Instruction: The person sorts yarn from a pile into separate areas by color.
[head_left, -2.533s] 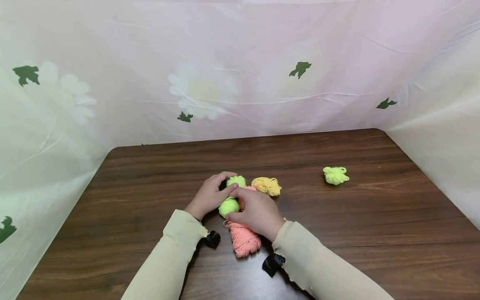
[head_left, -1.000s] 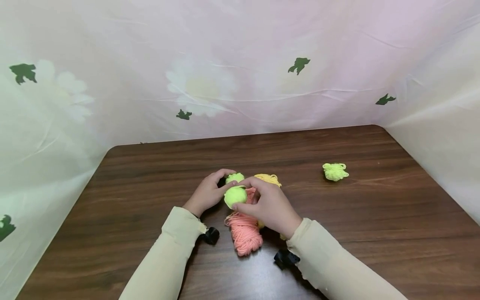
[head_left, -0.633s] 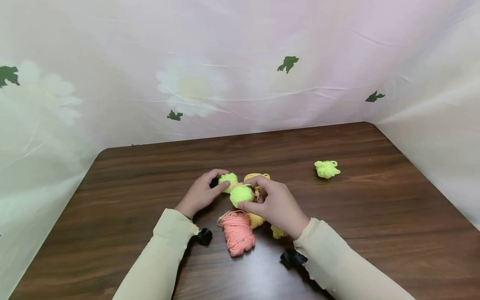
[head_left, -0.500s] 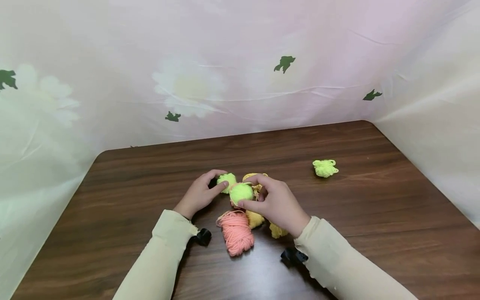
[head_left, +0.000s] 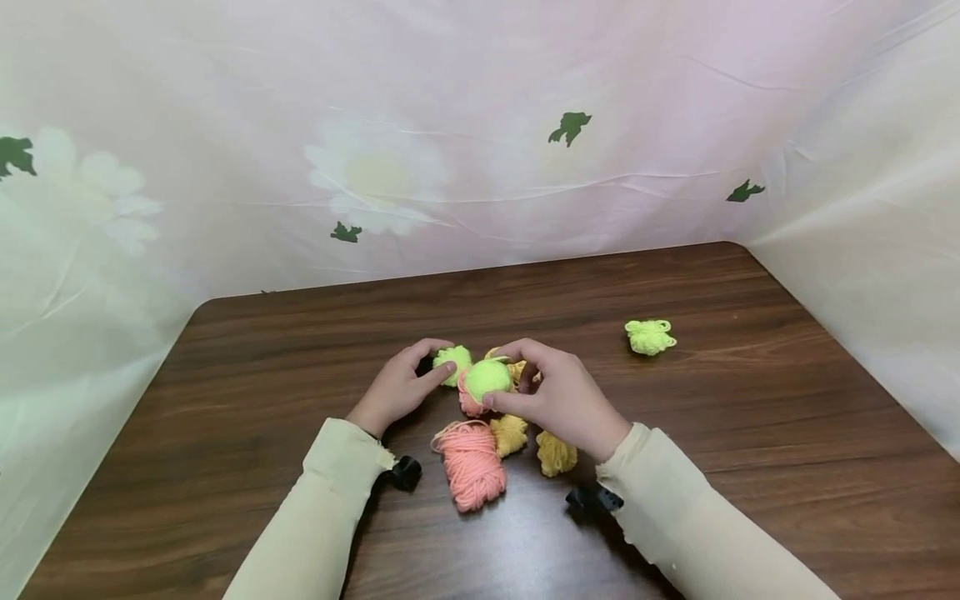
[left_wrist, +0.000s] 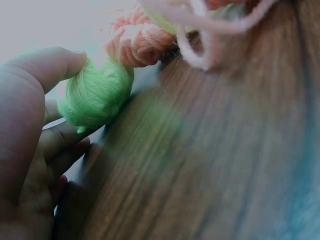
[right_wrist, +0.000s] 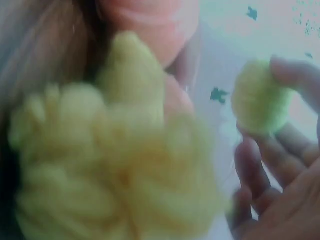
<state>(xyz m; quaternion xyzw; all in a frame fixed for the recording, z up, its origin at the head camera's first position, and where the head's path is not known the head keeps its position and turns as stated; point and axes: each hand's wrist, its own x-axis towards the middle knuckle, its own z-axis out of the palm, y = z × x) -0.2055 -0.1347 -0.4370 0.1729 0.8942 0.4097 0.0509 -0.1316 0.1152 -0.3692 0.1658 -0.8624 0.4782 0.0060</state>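
My left hand holds a small neon-green yarn ball between thumb and fingers; in the left wrist view this ball sits low by the wood. Pinched in my right hand is a second neon-green yarn ball, raised in front of a small coral yarn bundle. The right wrist view has that ball between thumb and fingertips. Nearer me lie a larger coral yarn skein and two yellow yarn bundles, one in the middle and one under my right wrist.
Another yellow yarn bundle is partly hidden behind the right hand. Off to the right sits a looped neon-green yarn bundle. The brown wooden table meets a floral cloth at its back edge.
The right hand has lifted its green yarn ball off the pile and moved it slightly right, uncovering coral and yellow bundles. The left hand stays at its ball. The head view has shifted a little.
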